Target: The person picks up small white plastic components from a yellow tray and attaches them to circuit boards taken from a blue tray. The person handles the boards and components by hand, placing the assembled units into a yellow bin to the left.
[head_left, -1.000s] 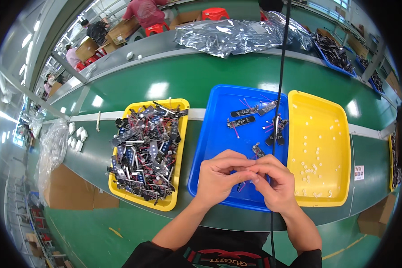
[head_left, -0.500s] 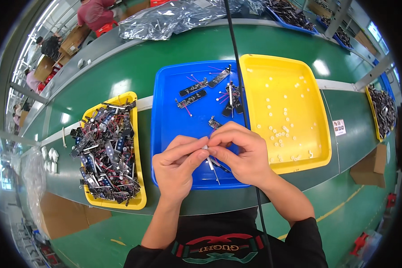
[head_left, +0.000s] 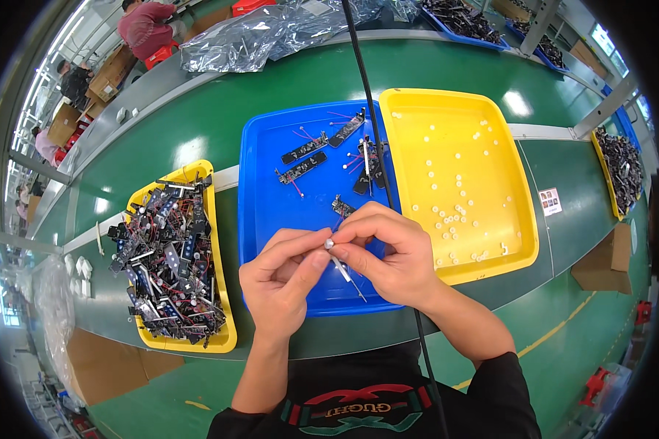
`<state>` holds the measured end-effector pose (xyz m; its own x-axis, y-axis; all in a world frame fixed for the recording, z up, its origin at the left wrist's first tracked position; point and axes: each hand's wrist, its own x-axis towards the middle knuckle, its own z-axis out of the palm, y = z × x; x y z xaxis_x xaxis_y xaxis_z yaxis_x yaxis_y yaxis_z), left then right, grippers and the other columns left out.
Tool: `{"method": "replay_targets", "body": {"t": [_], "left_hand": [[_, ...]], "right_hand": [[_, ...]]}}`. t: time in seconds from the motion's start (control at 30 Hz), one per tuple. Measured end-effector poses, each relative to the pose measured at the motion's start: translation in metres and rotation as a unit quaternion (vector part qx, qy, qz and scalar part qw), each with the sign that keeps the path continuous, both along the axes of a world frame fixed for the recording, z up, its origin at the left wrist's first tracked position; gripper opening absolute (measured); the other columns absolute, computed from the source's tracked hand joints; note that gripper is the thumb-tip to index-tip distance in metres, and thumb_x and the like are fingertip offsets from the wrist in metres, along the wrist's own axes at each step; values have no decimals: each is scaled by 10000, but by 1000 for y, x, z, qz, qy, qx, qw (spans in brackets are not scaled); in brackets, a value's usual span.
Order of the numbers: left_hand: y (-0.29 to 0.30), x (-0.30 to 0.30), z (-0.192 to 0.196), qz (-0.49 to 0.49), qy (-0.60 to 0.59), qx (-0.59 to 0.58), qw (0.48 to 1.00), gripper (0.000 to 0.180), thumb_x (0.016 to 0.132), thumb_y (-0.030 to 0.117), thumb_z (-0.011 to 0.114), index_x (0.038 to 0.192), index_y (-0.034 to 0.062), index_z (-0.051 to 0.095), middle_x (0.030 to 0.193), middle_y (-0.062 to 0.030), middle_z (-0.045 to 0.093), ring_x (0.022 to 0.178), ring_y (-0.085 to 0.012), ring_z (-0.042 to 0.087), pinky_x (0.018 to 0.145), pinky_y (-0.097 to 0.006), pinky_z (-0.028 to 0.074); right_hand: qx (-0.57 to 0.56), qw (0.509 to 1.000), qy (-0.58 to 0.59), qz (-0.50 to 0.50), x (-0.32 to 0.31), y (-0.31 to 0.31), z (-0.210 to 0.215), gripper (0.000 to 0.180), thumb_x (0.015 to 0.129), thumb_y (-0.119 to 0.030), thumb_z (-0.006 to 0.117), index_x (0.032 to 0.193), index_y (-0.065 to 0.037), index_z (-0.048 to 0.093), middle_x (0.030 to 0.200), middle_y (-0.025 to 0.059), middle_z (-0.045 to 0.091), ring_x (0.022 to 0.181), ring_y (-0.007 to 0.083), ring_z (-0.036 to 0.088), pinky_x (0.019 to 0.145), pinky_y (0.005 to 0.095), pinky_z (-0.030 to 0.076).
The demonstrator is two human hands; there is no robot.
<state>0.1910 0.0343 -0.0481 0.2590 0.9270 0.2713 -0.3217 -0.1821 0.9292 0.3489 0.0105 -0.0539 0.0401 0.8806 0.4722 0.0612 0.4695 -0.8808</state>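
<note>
Over the blue tray, my left hand and my right hand meet with thumbs and forefingers pinched together. Between the fingertips shows a small round whitish piece, gripped from both sides. A narrow white strip with a thin rod end shows just below the fingers; whether it is joined to the round piece I cannot tell. Several black circuit boards with thin pink-red wires lie in the far half of the blue tray. Another small board sits just beyond my fingertips, partly hidden by my right hand.
At right, a yellow tray holds many small white round pieces. A yellow bin heaped with wired boards stands left. A black cable hangs across the view. Clear plastic bags lie at the back; a cardboard box stands right.
The view has shifted slightly, so the trays sit a little further left. My hands stay pinched together, and the round whitish piece now shows more plainly between the fingertips.
</note>
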Motion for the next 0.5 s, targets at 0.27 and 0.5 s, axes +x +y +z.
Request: {"method": "replay_targets", "body": {"t": [0.27, 0.5], "left_hand": [[-2, 4, 1, -18, -42, -76, 996, 183, 865, 8, 621, 1025, -76, 647, 925, -130, 638, 817, -150, 601, 715, -249, 491], [4, 9, 1, -9, 1, -46, 999, 152, 882, 27, 603, 1002, -55, 649, 884, -83, 608, 753, -108, 535, 670, -222, 430]], "right_hand": [[40, 998, 17, -47, -2, 0, -4, 133, 777, 24, 687, 893, -4, 628, 829, 81, 614, 577, 108, 527, 545, 235, 423], [63, 996, -15, -69, -2, 1, -4, 148, 773, 11, 695, 902, -17, 628, 838, 76, 619, 576, 114, 527, 553, 239, 419]]}}
